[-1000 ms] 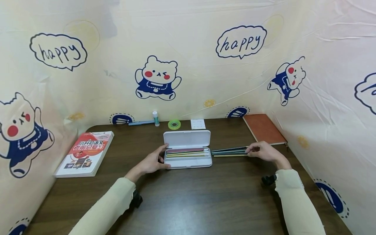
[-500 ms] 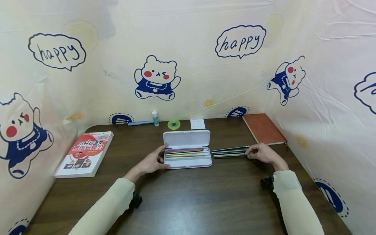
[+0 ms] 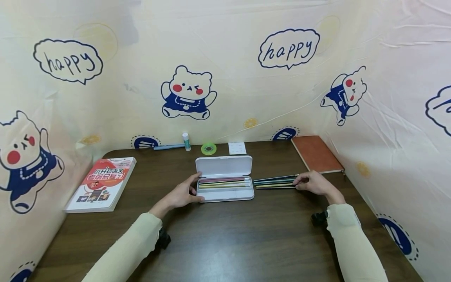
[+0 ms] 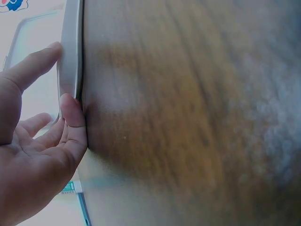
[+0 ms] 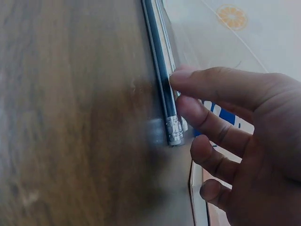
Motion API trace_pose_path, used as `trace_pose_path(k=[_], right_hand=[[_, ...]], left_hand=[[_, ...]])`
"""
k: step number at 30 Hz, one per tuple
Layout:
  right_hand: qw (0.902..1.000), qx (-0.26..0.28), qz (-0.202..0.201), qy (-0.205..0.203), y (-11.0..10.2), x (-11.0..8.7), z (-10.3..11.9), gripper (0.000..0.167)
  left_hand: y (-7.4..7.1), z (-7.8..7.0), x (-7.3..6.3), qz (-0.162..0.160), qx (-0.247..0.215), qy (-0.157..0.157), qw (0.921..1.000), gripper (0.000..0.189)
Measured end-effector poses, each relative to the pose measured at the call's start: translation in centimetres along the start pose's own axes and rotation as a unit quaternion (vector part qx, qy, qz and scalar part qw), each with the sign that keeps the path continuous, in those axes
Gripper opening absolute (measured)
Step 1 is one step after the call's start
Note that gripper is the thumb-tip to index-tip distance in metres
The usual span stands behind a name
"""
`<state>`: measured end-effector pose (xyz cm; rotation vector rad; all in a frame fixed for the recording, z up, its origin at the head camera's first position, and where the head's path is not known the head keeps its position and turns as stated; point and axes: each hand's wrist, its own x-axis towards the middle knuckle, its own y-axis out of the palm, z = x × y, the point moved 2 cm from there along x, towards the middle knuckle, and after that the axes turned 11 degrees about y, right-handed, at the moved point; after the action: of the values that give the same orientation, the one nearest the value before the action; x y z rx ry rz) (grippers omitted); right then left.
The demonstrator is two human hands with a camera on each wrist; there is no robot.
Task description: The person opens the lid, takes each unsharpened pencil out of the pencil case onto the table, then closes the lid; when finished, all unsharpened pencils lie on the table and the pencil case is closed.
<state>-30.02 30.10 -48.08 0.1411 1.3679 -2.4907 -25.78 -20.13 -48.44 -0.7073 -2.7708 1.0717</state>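
Observation:
A white pencil case (image 3: 225,194) lies with its lid (image 3: 224,167) raised, and several pencils (image 3: 222,183) rest inside it. At its left end my left hand (image 3: 180,194) holds the case, thumb at the front corner and fingers toward the back; the left wrist view has the hand (image 4: 47,136) against the case wall (image 4: 70,47). Right of the case lie several loose dark, green and yellow pencils (image 3: 275,182), side by side on the table. My right hand (image 3: 315,183) pinches at their right ends. In the right wrist view, thumb and forefinger touch a dark pencil (image 5: 160,61) near its metal eraser end.
A thick book (image 3: 102,186) lies left and a brown notebook (image 3: 317,154) back right. Along the table's (image 3: 225,243) rear edge are a blue pen (image 3: 169,147), a glue stick (image 3: 186,142), green tape (image 3: 209,149) and a white paper pad (image 3: 237,148). Printed cloth walls surround the table.
My right hand has shifted slightly left at the pencil ends, and the loose pencils have moved a little against each other. My left hand stays on the case.

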Motion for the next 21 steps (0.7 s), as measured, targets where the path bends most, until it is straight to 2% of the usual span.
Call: trace_pose_path(k=[7,14,21], right_hand=[[0.9993,0.036,-0.004,-0.014,0.1,0.3,2.0,0.015],[0.997,0.042,-0.013,-0.064,1.3,1.3,6.2,0.019],[0.9948,0.043,0.005,-0.092,3.2,2.3,10.3,0.02]], left_hand=[[0.0,0.0,0.1,-0.001,0.001,-0.001,1.0,0.094],[0.0,0.0,0.1,-0.002,0.004,0.0,1.0,0.093],[0.0,0.1,0.1,-0.001,0.004,-0.004,1.0,0.094]])
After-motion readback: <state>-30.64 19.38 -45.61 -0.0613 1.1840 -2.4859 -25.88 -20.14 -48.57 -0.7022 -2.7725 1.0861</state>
